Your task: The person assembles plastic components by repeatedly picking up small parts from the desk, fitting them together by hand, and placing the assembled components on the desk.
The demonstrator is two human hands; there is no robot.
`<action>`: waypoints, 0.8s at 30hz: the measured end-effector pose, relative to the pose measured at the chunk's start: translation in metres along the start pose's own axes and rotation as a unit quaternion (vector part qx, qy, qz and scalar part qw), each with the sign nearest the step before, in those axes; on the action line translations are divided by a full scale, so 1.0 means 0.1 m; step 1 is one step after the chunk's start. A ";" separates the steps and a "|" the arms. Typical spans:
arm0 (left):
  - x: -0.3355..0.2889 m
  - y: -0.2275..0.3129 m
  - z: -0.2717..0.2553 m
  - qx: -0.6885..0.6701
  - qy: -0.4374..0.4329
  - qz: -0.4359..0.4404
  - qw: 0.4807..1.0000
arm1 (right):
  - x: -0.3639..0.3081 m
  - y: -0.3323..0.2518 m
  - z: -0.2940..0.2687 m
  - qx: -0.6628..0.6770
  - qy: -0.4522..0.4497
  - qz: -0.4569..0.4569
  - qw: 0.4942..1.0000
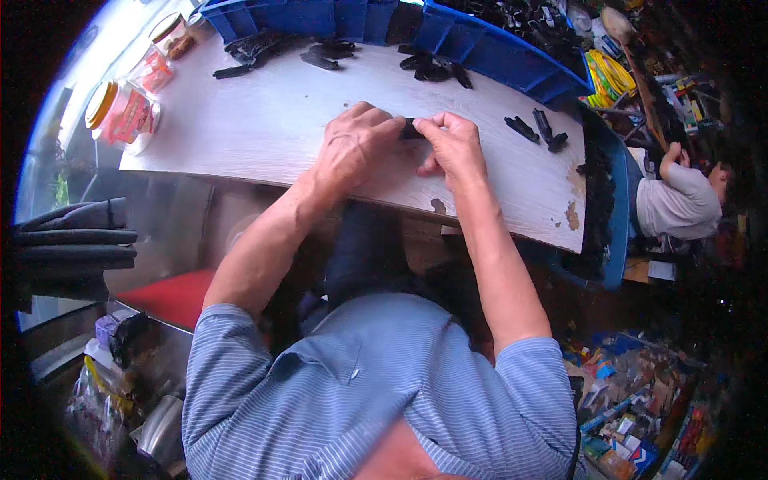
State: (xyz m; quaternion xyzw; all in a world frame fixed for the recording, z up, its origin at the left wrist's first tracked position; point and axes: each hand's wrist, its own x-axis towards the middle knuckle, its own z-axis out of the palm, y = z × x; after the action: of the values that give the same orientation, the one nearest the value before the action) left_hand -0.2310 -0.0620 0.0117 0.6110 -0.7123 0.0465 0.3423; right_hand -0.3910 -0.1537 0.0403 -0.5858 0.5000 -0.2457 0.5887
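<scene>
Had a small black piece [412,129] up over the white tabletop [240,128], held at 2 ends. Gripped the left end with the left hand [358,144], fingers curled in, though couldn't make out the exact contact. Nipped the right end between thumb and forefinger of the right hand [458,152].

Could easily have pinged loose imo, given so little to pinch. Might've landed among the loose black pieces [432,68] at the back and got mixed up with lookalikes. Could also have cracked from too much twist, or dropped off the near edge after a fumble.

Surface-wise, saw streaky white paint, worn to brown patches [572,216] at the right. Spotted 2 blue bins [304,20] along the back and 3 clear jars [128,118] at the left. Further out, noticed a yellow bundle [610,78], a co-worker [680,202] in a pale shirt off right, a red panel [172,298] low on the left and heaped clutter [632,408] lower right.
</scene>
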 end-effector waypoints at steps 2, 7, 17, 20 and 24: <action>0.00 0.02 -0.01 0.001 0.026 0.020 0.999 | -0.01 0.00 -0.01 0.003 0.007 0.012 1.000; -0.01 0.01 0.00 0.014 0.013 0.022 1.000 | 0.00 0.01 -0.01 0.007 0.005 0.004 1.000; 0.01 0.02 0.00 -0.007 0.009 0.035 0.999 | -0.01 0.08 -0.01 0.028 0.023 -0.021 0.999; 0.02 0.04 -0.01 -0.002 0.000 0.024 1.000 | -0.01 0.06 -0.02 0.014 0.032 -0.006 0.999; -0.01 0.02 0.00 0.006 0.003 0.014 1.000 | -0.02 0.06 0.01 0.030 0.033 -0.013 0.999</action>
State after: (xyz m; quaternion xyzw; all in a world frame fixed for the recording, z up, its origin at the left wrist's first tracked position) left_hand -0.2332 -0.0605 0.0118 0.6028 -0.7196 0.0573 0.3398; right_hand -0.3923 -0.1504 0.0349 -0.5662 0.5039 -0.2874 0.5856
